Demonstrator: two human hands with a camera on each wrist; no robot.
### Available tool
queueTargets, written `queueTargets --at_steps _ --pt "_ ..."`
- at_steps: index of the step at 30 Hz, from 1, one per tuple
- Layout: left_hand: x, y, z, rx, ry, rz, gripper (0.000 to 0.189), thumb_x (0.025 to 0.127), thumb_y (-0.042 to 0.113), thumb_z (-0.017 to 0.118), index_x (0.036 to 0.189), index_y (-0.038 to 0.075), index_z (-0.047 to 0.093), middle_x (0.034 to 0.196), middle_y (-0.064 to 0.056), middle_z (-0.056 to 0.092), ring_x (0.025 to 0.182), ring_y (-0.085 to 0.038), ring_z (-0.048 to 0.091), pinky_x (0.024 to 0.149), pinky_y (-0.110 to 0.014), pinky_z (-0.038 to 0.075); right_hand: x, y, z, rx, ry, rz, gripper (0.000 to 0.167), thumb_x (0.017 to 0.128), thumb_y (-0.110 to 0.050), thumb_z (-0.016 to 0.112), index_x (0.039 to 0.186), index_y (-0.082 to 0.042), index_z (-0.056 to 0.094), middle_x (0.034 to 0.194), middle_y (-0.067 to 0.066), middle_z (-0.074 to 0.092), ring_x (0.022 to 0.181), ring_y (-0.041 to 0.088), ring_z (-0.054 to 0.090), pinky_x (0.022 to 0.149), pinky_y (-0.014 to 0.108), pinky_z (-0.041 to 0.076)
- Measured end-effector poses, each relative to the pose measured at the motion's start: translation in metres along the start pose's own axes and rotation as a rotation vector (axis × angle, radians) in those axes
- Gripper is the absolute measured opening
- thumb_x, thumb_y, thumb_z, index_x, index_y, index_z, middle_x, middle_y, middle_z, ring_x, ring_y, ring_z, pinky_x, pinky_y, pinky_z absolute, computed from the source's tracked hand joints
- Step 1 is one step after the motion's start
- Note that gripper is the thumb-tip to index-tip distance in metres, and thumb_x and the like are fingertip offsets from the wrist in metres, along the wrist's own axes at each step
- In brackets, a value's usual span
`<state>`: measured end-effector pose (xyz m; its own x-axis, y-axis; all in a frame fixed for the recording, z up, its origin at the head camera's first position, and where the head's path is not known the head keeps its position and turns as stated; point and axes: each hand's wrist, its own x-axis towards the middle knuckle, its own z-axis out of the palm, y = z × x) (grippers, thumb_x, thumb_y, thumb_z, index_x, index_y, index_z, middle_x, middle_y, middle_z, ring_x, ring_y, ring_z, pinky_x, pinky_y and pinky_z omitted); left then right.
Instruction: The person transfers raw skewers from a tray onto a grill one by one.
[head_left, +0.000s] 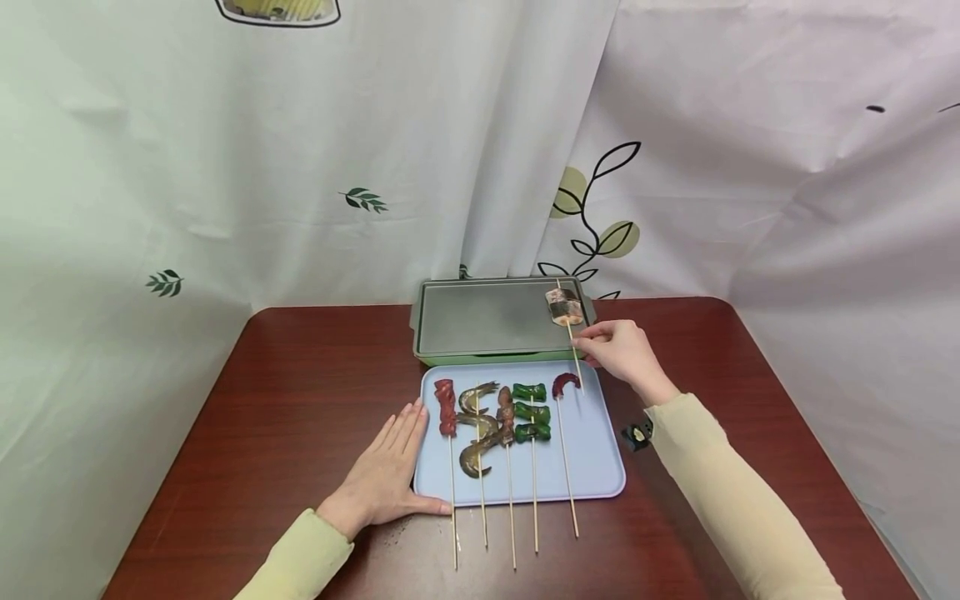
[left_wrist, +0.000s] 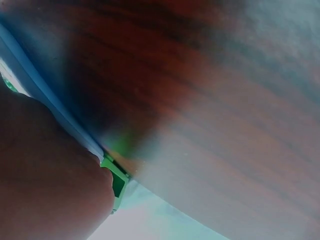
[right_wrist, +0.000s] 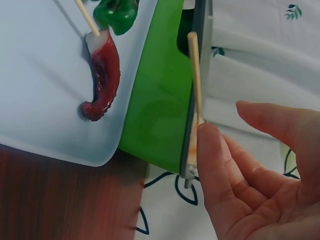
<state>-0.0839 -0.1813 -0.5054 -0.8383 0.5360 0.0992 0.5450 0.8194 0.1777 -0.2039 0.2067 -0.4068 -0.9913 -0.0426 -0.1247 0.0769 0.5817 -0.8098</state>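
Note:
A skewered chunk of pale fish with dark skin (head_left: 564, 307) lies at the right end of the flat griddle (head_left: 480, 317). Its stick (right_wrist: 194, 70) slants toward me over the tray. My right hand (head_left: 621, 350) is at this stick; the right wrist view has the index fingertip touching it and the thumb standing apart. My left hand (head_left: 390, 471) rests along the left edge of the light blue tray (head_left: 592, 467), fingers straight and thumb at the near corner. The left wrist view is blurred, with part of that hand (left_wrist: 45, 170) beside the tray rim.
On the tray lie skewers of red meat (head_left: 446, 407), shrimp (head_left: 476, 458), brown meat (head_left: 506, 408), green pepper (head_left: 532, 413) and a red tentacle (head_left: 567, 383). Their sticks overhang the near rim. A white curtain (head_left: 375, 125) hangs behind the brown table (head_left: 315, 375).

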Motion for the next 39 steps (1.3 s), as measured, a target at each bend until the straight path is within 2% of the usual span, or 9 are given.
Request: queueTargets --at_steps 4,13,18,28,39 --pt "-0.001 -0.001 0.002 0.008 -0.004 -0.001 0.140 0.069 0.095 0.052 0.157 -0.009 0.023 0.164 -0.025 0.020 0.151 -0.037 0.019 0.123 -0.044 0.014 -0.011 -0.001 -0.004 -0.016 0.014 -0.026 0.035 0.095 -0.027 0.073 0.117 0.001 0.072 0.099 0.018 0.075 0.091 0.035 0.074 0.082 0.047 0.059" --pt "0.000 0.003 -0.004 0.021 -0.004 0.011 0.137 0.071 0.091 0.057 0.156 -0.011 0.025 0.163 -0.027 0.021 0.150 -0.039 0.023 0.120 -0.049 0.022 -0.040 0.000 -0.009 -0.097 0.060 -0.137 0.033 0.093 -0.027 0.076 0.114 -0.002 0.076 0.096 0.007 0.077 0.088 0.023 0.073 0.073 0.038 0.057" --pt "0.000 0.004 -0.005 0.026 -0.007 0.013 0.136 0.072 0.091 0.058 0.156 -0.011 0.025 0.163 -0.027 0.022 0.149 -0.040 0.023 0.120 -0.049 0.023 -0.060 0.003 -0.010 -0.119 0.065 -0.160 0.031 0.092 -0.026 0.078 0.113 -0.003 0.076 0.096 0.006 0.077 0.085 0.018 0.074 0.073 0.036 0.057" --pt "0.000 -0.002 0.003 0.048 -0.022 -0.006 0.139 0.071 0.095 0.050 0.158 -0.009 0.020 0.165 -0.024 0.017 0.153 -0.035 0.015 0.122 -0.046 0.018 -0.092 0.014 -0.001 -0.076 0.033 -0.133 0.037 0.091 -0.028 0.080 0.115 0.000 0.075 0.096 0.006 0.077 0.083 0.015 0.073 0.070 0.026 0.058" --pt "0.000 -0.002 0.003 0.037 -0.050 -0.020 0.139 0.071 0.095 0.049 0.159 -0.007 0.018 0.166 -0.022 0.015 0.153 -0.033 0.011 0.123 -0.045 0.015 -0.112 0.037 0.035 0.007 -0.064 -0.050 0.032 0.086 -0.022 0.083 0.107 0.001 0.076 0.088 0.003 0.076 0.079 0.014 0.073 0.067 0.026 0.056"
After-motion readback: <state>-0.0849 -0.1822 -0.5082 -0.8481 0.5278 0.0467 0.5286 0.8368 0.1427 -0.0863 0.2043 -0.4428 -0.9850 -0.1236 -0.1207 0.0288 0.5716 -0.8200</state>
